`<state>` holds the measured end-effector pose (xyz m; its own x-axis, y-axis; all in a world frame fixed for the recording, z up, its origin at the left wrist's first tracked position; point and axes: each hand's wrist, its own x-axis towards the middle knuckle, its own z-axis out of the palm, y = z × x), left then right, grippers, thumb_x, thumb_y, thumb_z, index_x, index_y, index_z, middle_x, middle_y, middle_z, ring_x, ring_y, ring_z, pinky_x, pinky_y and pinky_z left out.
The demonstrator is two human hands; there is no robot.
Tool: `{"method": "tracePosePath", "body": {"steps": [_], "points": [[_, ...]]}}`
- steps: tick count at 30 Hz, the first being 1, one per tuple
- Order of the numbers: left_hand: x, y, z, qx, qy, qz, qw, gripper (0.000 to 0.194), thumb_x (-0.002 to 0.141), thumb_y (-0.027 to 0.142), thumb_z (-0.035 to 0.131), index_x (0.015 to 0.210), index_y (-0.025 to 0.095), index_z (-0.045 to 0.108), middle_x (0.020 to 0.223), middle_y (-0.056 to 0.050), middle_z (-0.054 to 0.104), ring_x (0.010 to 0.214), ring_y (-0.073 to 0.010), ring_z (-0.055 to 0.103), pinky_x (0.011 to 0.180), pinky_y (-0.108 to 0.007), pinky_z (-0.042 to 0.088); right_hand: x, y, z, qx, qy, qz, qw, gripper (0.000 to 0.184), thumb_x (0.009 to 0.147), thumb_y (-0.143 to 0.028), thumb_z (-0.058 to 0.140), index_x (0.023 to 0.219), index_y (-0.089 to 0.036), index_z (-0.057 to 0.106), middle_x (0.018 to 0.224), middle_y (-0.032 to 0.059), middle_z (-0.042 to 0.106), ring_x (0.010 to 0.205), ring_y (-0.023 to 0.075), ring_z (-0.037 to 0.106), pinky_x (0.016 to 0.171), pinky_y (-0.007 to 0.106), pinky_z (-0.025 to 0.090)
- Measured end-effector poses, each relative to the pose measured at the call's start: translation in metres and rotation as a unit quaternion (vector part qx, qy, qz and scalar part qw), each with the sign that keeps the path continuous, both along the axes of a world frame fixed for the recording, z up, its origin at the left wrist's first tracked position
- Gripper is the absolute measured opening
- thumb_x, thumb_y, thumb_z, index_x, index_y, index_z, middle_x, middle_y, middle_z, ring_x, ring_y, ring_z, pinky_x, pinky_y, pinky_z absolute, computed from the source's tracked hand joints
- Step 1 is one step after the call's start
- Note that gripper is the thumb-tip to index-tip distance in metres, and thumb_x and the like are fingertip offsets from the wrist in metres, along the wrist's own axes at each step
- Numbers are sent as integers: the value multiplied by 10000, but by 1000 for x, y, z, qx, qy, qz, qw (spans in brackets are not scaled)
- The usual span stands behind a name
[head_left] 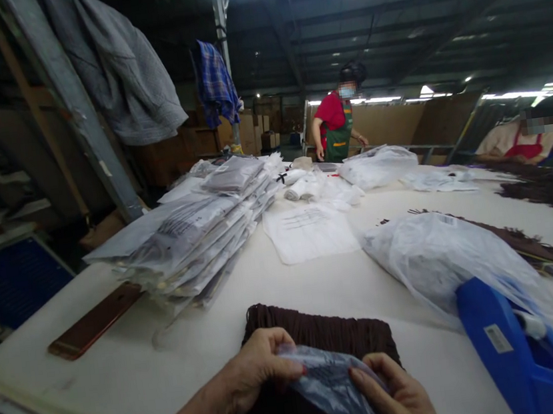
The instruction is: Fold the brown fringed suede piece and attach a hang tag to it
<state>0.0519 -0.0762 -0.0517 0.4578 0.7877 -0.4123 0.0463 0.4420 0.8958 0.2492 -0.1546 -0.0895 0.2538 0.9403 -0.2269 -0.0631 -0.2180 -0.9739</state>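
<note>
Between my two hands a clear plastic bag is stretched, with dark printing on it. My left hand pinches its left edge between thumb and fingers. On the other side my right hand grips the bag with thumb and fingertips. Beneath and behind the bag lies a folded dark brown textile with a stringy, fringed far edge. Its near part is partly covered by the bag and my hands.
A tall stack of bagged goods stands at left, beside a phone. A printed bag lies mid-table. To the right are a large plastic bag and a blue tape dispenser. A person stands beyond; another person is at right.
</note>
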Motion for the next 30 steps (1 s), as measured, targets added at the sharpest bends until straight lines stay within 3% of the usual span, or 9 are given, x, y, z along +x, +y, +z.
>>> {"method": "tracePosePath", "body": {"steps": [8,13,16,18,22,24,25,28,30], "points": [[1,14,1,17,-24,51,998,451,545,408,734,862,145,549,663,2,609,490,-100,524,439,-198,349,0,28,23,44,-76,41,995,390,646,-540,669,822,-206,573,702,-9,609,624,148,533,544,247,416],[3,15,-5,179,138,20,974,292,579,208,686,844,128,593,658,23,571,605,-127,548,534,-218,412,11,41,22,25,-113,95,989,378,630,-505,666,831,-199,574,747,20,656,669,190,592,580,282,456],[3,17,-12,254,250,40,933,41,666,143,577,705,138,565,565,27,521,547,-142,522,545,-263,420,16,48,19,-1,-137,127,982,367,635,-486,647,847,-198,568,759,27,666,658,202,604,568,296,453],[2,15,-16,296,290,71,907,147,674,97,570,814,132,595,709,-27,595,706,-203,571,704,-357,455,17,53,16,-12,-166,134,977,367,632,-474,635,864,-198,570,761,26,670,663,208,612,574,301,457],[2,5,-28,581,334,40,741,393,818,59,458,1200,133,508,1122,-130,598,1086,-263,520,936,-442,402,25,58,8,6,-277,125,953,329,641,-422,617,891,-208,599,807,34,693,740,226,638,657,321,476],[3,-1,-35,673,331,-62,658,364,888,139,432,1250,136,473,1208,-128,582,1170,-266,491,970,-435,407,31,56,8,17,-363,118,924,335,657,-414,606,927,-214,610,791,32,695,714,224,644,642,322,484],[3,-4,-39,675,335,-107,649,366,907,200,440,1268,141,457,1261,-123,558,1211,-274,466,992,-446,396,33,53,8,34,-420,106,901,360,663,-421,602,959,-215,611,792,35,694,689,223,645,605,320,487],[6,-10,-48,623,360,-171,673,430,930,331,421,1321,151,403,1388,-122,445,1292,-298,379,1042,-493,344,30,43,13,187,-586,53,786,421,743,-400,568,1122,-218,568,910,59,687,745,214,658,598,309,504],[7,-9,-49,598,352,-185,696,445,939,333,396,1344,148,378,1421,-124,399,1326,-292,325,1074,-494,298,18,37,11,328,-632,79,698,452,826,-314,506,1265,-211,472,1087,75,655,960,204,629,793,307,494]]}}
